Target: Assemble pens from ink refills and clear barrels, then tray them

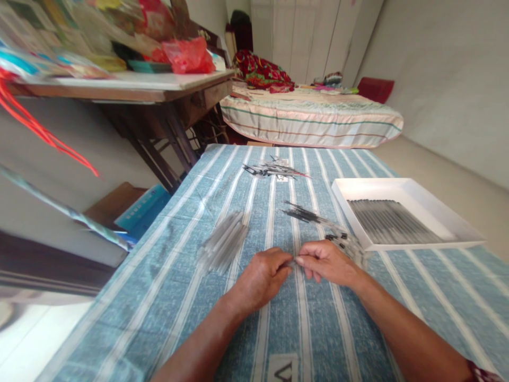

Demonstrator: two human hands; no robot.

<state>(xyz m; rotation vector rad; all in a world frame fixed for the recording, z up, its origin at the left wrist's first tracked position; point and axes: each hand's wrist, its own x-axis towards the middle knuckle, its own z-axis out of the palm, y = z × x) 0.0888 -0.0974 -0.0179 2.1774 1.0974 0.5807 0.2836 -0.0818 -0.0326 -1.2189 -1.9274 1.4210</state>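
My left hand (266,276) and my right hand (328,261) meet over the middle of the striped cloth, both with pinched fingers. Between their fingertips is a small, thin dark piece, too blurred to name. Left of my left hand lies a bundle of grey translucent tubes (225,241). Just beyond my right hand are thin black-tipped sticks (304,213) and clear pieces with black ends (338,241). A white box (449,236) at the right holds a row of dark thin rods (392,220).
More thin black and clear pieces (274,170) lie near the far edge of the blue striped tablecloth (178,265). A cluttered side table (159,93) with a red bag (189,55) stands at the upper left. Beyond the table is a bed (314,119).
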